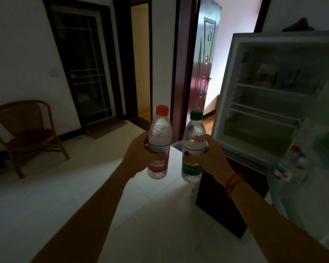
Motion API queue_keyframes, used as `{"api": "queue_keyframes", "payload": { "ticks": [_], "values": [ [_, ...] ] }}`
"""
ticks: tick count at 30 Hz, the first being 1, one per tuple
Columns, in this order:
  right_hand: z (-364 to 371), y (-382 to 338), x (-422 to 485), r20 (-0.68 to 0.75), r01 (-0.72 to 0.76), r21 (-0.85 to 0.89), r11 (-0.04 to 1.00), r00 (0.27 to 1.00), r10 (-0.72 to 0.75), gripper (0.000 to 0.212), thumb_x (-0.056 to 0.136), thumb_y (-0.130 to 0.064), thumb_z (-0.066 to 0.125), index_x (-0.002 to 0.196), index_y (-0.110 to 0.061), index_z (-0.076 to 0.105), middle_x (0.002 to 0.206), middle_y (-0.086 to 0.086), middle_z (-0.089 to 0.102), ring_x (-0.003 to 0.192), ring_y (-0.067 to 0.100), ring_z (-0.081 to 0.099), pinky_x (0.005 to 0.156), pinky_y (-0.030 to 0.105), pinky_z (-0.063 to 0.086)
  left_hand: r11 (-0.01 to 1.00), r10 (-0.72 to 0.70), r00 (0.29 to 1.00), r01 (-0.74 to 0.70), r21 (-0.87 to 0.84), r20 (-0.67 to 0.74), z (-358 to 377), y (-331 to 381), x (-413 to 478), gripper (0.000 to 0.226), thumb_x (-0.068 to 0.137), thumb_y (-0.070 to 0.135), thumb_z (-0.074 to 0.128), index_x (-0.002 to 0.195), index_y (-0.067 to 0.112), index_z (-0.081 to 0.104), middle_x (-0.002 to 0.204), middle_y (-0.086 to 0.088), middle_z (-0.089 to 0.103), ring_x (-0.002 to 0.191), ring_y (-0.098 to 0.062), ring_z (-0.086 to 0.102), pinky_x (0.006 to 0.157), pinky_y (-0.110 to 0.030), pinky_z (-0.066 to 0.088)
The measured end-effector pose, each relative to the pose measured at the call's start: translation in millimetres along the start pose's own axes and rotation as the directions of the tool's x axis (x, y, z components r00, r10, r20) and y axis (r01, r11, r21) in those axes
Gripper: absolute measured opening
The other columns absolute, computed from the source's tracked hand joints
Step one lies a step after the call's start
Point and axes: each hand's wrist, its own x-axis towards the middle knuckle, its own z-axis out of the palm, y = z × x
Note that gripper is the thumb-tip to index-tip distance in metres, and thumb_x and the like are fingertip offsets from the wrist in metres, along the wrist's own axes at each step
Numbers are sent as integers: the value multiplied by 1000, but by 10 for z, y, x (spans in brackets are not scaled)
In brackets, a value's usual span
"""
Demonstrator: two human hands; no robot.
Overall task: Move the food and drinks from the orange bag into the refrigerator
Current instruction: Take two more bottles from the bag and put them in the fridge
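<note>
My left hand grips a clear water bottle with a red cap and red label, held upright. Just to its right, my right hand holds a second upright water bottle with a green cap and green label. Both bottles hang in mid-air left of the open refrigerator. Its white shelves hold a few packages on the top level, and the lower levels look bare. The refrigerator door stands open at the right, with a red-capped bottle in its shelf. The orange bag is out of view.
A wicker chair stands against the left wall. Ahead are a dark glass door and an open wooden door leading to another room. The refrigerator's dark lower compartment sits below my right arm. Pale tiled floor lies underneath.
</note>
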Motion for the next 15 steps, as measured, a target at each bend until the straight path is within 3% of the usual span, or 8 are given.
{"api": "queue_keyframes", "payload": {
  "ticks": [6,10,12,15],
  "values": [
    [53,273,940,-103,-28,-28,999,994,25,73,67,-8,86,130,-13,49,117,-1,62,106,19,59,96,40,50,998,57,996,-55,-22,64,189,-447,1153,55,75,10,78,125,11,55,112,0,63,98,-11,58,82,-20,45],
    [80,499,1568,-223,-64,-38,997,973,53,71,64,-8,88,126,-13,52,118,5,65,108,25,63,97,48,52,995,91,984,-82,-63,155,308,-781,1985,51,75,12,79,120,18,57,99,14,63,83,8,61,64,-1,43],
    [51,585,1871,-274,-89,-54,995,959,71,70,63,-9,88,123,-15,53,117,5,65,108,24,64,96,47,52,992,104,972,-85,-98,208,400,-901,2431,47,73,10,81,112,24,58,95,20,64,81,13,63,62,-1,45],
    [-63,715,2240,-356,-128,-68,989,929,96,71,60,-12,90,121,-19,55,114,-1,67,104,17,65,93,43,54,982,111,941,-55,-180,320,631,-991,3031,53,68,4,83,108,29,60,103,11,70,93,-1,68,69,-11,51]
  ]
}}
